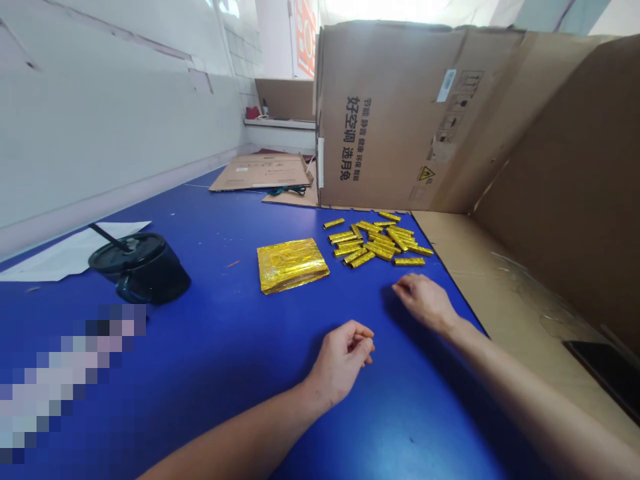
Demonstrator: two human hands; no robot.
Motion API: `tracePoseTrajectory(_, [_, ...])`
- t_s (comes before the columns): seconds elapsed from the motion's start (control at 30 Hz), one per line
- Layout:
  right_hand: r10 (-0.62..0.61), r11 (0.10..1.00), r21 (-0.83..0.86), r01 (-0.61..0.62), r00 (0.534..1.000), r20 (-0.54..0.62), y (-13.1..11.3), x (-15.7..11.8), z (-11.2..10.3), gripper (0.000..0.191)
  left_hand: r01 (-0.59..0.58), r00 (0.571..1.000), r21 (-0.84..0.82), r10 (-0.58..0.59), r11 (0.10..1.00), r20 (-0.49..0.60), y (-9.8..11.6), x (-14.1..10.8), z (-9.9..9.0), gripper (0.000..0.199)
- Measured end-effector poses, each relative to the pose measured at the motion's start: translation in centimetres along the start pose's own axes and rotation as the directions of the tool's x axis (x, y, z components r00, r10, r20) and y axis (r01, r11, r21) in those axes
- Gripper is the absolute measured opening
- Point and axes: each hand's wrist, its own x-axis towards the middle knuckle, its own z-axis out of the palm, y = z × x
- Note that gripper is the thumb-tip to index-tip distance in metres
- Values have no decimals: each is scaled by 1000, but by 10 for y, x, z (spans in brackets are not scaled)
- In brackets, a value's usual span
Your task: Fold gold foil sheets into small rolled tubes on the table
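Left hand (pixel 340 363) curled loosely and empty, right hand (pixel 425 302) spread flat and empty, both well apart on the blue counter (pixel 240 347), just short of gold foil sticks (pixel 377 241) piled beside a flat gold foil packet (pixel 293 265)

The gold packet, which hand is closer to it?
Left. The left hand is below and to the right of the gold packet, not touching it. The right hand is farther away, off to the packet's right.

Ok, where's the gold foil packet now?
The flat gold foil packet lies on the blue table in the head view, just left of the loose gold foil sticks, with the black lidded cup further left.
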Motion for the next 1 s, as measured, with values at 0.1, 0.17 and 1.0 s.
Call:
tracePoseTrajectory(0.1, [80,994,-68,-80,997,1,20,40,6,27,-4,1000,2,4,1000,9,0,0,1,13])
tracePoseTrajectory(0.17, [79,993,-90,-79,997,0,28,58,12,25,2,1000,13,-2,1000,4,1,0,2,13])
tracePoseTrajectory(1.0, [-493,866,-130,483,868,-58,-131,72,35,23,-84,996,131,82,988,20,-8,3,5,8])
